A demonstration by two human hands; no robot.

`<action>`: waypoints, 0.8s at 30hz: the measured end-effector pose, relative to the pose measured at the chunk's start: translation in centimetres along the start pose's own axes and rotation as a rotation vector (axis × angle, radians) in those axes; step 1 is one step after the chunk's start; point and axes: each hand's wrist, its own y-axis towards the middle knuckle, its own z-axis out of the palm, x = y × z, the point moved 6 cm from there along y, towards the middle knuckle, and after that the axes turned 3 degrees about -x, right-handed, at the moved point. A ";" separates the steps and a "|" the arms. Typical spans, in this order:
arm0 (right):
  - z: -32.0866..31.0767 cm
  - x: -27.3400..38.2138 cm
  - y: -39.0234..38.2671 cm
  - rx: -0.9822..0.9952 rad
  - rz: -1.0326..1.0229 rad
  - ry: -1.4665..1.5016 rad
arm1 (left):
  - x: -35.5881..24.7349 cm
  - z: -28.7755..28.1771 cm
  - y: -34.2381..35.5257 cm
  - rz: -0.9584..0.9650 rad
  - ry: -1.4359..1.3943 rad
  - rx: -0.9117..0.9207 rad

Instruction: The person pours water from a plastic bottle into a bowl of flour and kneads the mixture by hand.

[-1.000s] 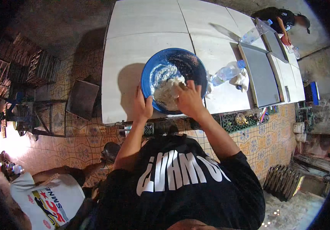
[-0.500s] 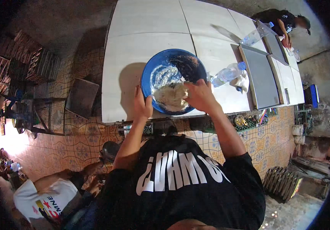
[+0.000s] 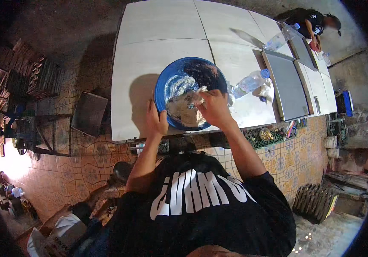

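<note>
Head: left hand (image 3: pixel 157 121) cupped against bowl (image 3: pixel 160 88), right hand (image 3: pixel 215 107) curled round seemingly sticky dough (image 3: pixel 185 112)

The floor (image 3: pixel 77 171) is patterned tile — bright light (image 3: pixel 13 160) glares at left.

A round, deep blue bowl (image 3: pixel 161 92) sits open side up at the tabletop's (image 3: pixel 158 25) near edge, toward its near left corner. Pale, wet-looking, lumpy dough (image 3: pixel 186 112) gathers in its near part; whitish smears coat the inner wall.
</note>
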 end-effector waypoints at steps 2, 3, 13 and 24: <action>-0.9 -0.4 0.1 -0.192 0.042 -0.126 | 0.6 0.1 -0.2 -0.111 -0.049 0.093; -0.4 -0.7 0.2 -0.147 0.090 -0.258 | 0.7 0.2 -0.3 -0.073 -0.031 0.068; 3.8 2.7 1.4 0.275 -0.037 -0.142 | 1.0 0.3 -0.4 -0.128 0.004 0.092; 0.5 -1.4 5.8 -0.085 0.083 -0.253 | 2.4 0.5 -1.0 -0.206 -0.024 0.155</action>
